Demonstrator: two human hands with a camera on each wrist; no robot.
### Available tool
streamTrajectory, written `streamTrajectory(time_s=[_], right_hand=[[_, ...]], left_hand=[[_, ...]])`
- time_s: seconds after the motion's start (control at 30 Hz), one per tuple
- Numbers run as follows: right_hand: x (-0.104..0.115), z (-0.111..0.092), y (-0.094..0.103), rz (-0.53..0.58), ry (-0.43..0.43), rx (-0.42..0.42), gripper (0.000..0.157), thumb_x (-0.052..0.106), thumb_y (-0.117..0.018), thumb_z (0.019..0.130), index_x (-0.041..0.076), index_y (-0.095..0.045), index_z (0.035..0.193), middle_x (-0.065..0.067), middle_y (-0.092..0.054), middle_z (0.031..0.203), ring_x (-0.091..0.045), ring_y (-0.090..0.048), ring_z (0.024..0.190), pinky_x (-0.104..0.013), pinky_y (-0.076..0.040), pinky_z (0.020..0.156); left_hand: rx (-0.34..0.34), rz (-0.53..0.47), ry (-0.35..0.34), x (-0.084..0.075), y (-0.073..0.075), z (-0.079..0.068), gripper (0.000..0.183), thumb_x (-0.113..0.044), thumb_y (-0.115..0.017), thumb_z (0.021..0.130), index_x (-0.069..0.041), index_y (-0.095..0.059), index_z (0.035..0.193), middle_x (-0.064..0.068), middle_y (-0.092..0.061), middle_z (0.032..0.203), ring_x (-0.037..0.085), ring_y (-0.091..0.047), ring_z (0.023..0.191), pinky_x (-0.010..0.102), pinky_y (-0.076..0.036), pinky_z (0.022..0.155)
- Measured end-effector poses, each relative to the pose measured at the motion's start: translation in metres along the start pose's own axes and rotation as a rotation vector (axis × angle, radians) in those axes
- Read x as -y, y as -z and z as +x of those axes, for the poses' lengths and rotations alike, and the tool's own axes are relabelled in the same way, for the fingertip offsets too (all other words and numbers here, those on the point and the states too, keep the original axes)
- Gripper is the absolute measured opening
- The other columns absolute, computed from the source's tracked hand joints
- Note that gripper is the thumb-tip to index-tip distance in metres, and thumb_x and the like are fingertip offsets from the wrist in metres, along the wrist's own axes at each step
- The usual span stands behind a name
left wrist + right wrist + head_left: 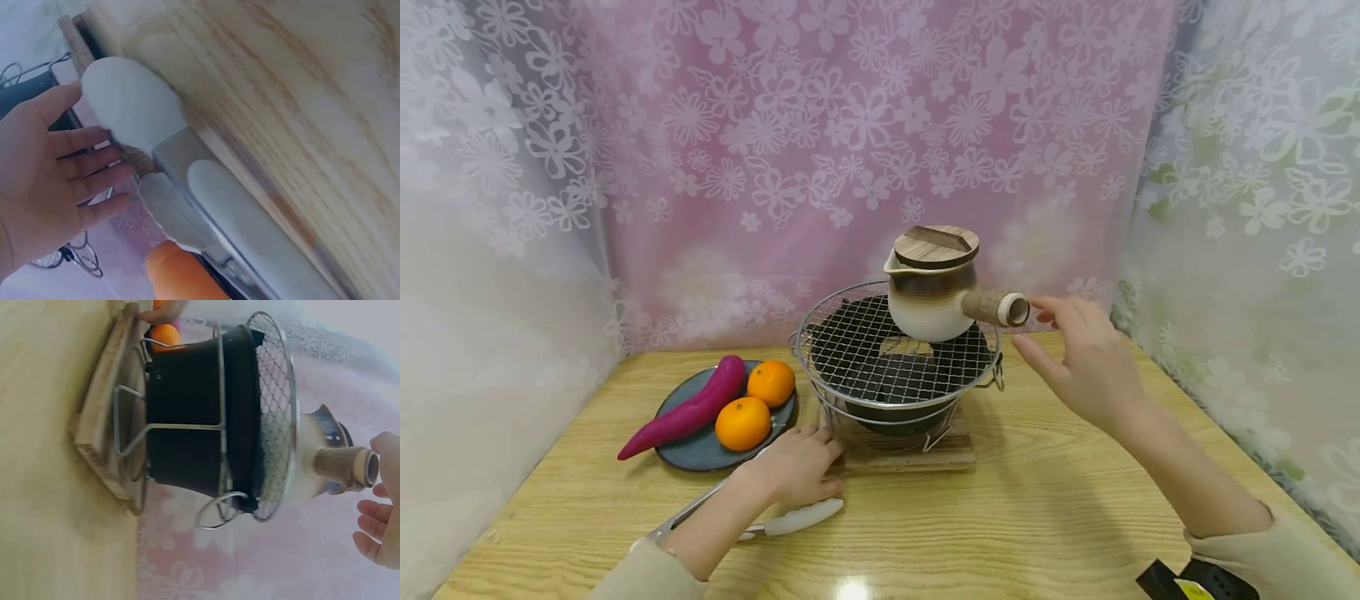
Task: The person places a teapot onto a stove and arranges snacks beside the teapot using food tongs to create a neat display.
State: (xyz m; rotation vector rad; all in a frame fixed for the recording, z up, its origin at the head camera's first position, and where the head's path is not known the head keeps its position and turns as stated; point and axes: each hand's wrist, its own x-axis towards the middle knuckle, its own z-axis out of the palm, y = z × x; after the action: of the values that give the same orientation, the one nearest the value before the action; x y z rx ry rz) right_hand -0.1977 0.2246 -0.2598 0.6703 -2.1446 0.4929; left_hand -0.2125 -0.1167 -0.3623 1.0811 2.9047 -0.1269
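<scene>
A white-and-brown teapot (925,308) with a wooden lid stands on the wire mesh (850,358) of a round black grill (187,419). My right hand (1086,358) is at the end of its twine-wrapped handle (985,306), thumb and fingers spread apart, not wrapped round it. Low on the left, my left hand (801,467) reaches over the pale-tipped metal tongs (805,517), beside the grill's wooden board (925,458). In the left wrist view its fingers extend, loosely spread, along the tongs' pale head (134,103), holding nothing.
Left of the grill sits a dark blue plate (688,450) bearing a long purple eggplant (692,417) and two oranges (742,423). Floral curtains (865,167) hang behind and at both sides of the wooden table (1037,500). A wire ring (997,372) sticks out at the grill's right.
</scene>
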Motion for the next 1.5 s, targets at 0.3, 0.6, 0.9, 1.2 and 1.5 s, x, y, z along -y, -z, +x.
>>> streamTrajectory(time_s=[0.3,0.6,0.9,1.2,1.5], right_hand=[[0.001,-0.034,-0.004,0.079,-0.164,0.073,0.026,0.018,-0.060,0.089,-0.003,-0.059,0.105,-0.014,-0.060,0.093,-0.029,-0.051,0.088,-0.040,-0.038,0.071],[-0.004,-0.055,-0.015,0.120,-0.290,0.190,0.007,0.011,-0.061,0.088,0.006,-0.064,0.093,-0.002,-0.061,0.087,-0.017,-0.053,0.079,-0.032,-0.045,0.062],[0.004,-0.069,-0.039,0.141,-0.300,0.436,0.016,0.014,-0.062,0.088,0.004,-0.062,0.100,-0.006,-0.059,0.095,-0.026,-0.057,0.088,-0.042,-0.047,0.070],[0.009,-0.079,-0.058,0.105,-0.152,0.486,0.017,0.010,-0.063,0.083,0.005,-0.062,0.099,-0.005,-0.058,0.095,-0.023,-0.056,0.086,-0.040,-0.047,0.072],[0.016,-0.085,-0.074,-0.060,0.032,0.615,0.027,0.020,-0.066,0.080,0.008,-0.061,0.103,-0.004,-0.054,0.100,-0.027,-0.054,0.089,-0.043,-0.045,0.073]], left_hand=[[-0.034,-0.039,0.011,0.007,0.005,-0.005,0.027,-0.042,-0.060,0.085,-0.016,-0.063,0.079,0.003,-0.062,0.096,0.023,-0.058,0.091,0.042,-0.043,0.081],[-0.031,-0.174,0.017,0.015,0.009,-0.015,0.026,-0.039,-0.061,0.085,-0.017,-0.058,0.072,-0.007,-0.051,0.075,0.011,-0.049,0.065,0.029,-0.044,0.060],[0.056,-0.270,0.114,0.022,0.015,-0.033,0.038,-0.047,-0.067,0.077,-0.011,-0.061,0.087,-0.004,-0.053,0.085,0.014,-0.046,0.071,0.032,-0.042,0.067],[-0.004,-0.191,0.139,0.027,0.005,-0.051,0.066,-0.056,-0.072,0.068,-0.004,-0.059,0.107,0.002,-0.051,0.096,0.022,-0.045,0.089,0.041,-0.039,0.081],[-0.022,-0.170,0.196,0.030,-0.002,-0.063,0.074,-0.056,-0.076,0.062,-0.001,-0.056,0.108,0.008,-0.046,0.099,0.027,-0.044,0.093,0.044,-0.039,0.083]])
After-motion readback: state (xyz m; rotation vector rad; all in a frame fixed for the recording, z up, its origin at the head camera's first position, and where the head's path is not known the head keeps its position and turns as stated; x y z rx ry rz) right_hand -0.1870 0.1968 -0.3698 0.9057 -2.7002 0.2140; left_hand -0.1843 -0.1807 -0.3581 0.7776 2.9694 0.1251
